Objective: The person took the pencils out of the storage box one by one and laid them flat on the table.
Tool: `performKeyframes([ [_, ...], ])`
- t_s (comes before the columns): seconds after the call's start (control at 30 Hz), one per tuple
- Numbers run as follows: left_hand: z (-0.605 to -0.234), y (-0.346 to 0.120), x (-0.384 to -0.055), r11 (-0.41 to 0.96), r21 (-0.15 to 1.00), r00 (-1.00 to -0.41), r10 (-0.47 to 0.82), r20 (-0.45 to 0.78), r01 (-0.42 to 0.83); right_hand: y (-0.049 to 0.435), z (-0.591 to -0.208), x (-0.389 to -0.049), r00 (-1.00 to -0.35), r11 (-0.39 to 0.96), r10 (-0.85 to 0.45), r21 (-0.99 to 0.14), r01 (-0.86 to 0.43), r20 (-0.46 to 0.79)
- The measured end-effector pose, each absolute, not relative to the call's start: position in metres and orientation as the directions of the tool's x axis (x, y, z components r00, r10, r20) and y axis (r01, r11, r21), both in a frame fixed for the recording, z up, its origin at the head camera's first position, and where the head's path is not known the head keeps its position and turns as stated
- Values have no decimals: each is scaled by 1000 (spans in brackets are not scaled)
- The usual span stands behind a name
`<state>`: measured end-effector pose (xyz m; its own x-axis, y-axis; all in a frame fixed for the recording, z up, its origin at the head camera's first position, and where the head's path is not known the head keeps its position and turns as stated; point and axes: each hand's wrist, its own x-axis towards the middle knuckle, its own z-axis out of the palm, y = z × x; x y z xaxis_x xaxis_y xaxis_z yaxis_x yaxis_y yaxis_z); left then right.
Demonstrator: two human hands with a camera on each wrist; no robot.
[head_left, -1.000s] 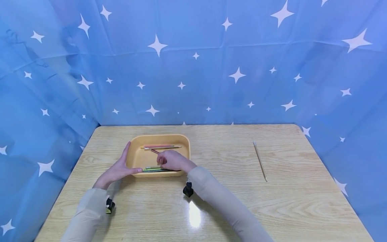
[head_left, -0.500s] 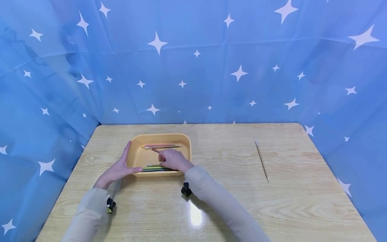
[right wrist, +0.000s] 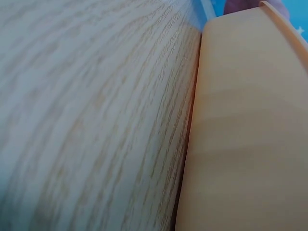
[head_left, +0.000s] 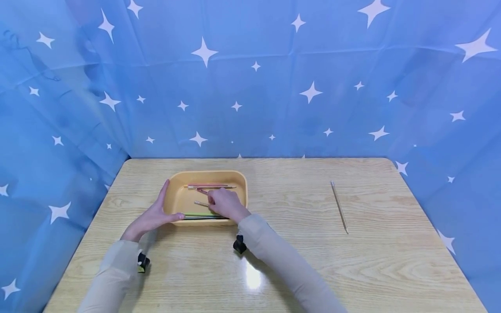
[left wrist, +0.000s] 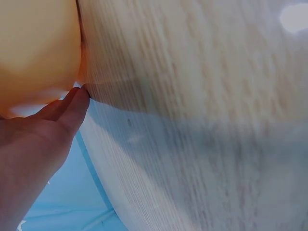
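Your right hand [head_left: 227, 204] looked curled around a silver-ended pencil [head_left: 201, 203] inside the tray [head_left: 181, 202], while your left hand [head_left: 153, 216] lay spread against the tray's corner. Pencil was probably light, stiff, kinda rolly, so mid-shaft was your best grab imo.

Left forearm [head_left: 107, 278]: pale-sleeved, at the lower left of the head view, slanting up and rightward. Left hand [head_left: 150, 218]: bare, left of centre; thumb [head_left: 175, 217] extended rightward, fingers [head_left: 162, 195] straight and directed upward, spread wide from the thumb. Lower left in the left wrist view. Right forearm [head_left: 289, 265]: pale-sleeved, bottom centre-right, slanting up and leftward. Right hand [head_left: 226, 203]: bare, below and left of centre, back uppermost, fingers curled under, tips mostly hidden.
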<state>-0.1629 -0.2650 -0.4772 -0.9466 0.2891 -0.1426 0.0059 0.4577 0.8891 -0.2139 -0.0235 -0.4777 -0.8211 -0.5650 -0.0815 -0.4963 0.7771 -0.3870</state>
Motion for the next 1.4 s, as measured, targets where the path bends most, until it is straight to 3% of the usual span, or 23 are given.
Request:
performKeyframes([
  [0.37, -476, -265, -164, 466, 885, -945, 286, -155, -4, -22, -477, -214, -846, 787, -525, -431, -442, -92],
  [0.53, -479, -265, -164, 476, 879, -947, 280, -159, -7, -20, -477, -216, -847, 756, -522, -514, -405, -102],
  [0.87, -479, -263, -164, 490, 871, -946, 266, -185, -32, -14, -480, -219, -824, 483, -566, -822, -301, -31],
  [1.1, -476, -263, -162, 477, 879, -943, 285, -172, -16, -15, -479, -219, -801, 388, -599, -874, -291, 1],
  [1.4, -475, -265, -162, 480, 877, -941, 296, -166, -4, -14, -476, -216, -841, 307, -541, -926, -221, 22],
])
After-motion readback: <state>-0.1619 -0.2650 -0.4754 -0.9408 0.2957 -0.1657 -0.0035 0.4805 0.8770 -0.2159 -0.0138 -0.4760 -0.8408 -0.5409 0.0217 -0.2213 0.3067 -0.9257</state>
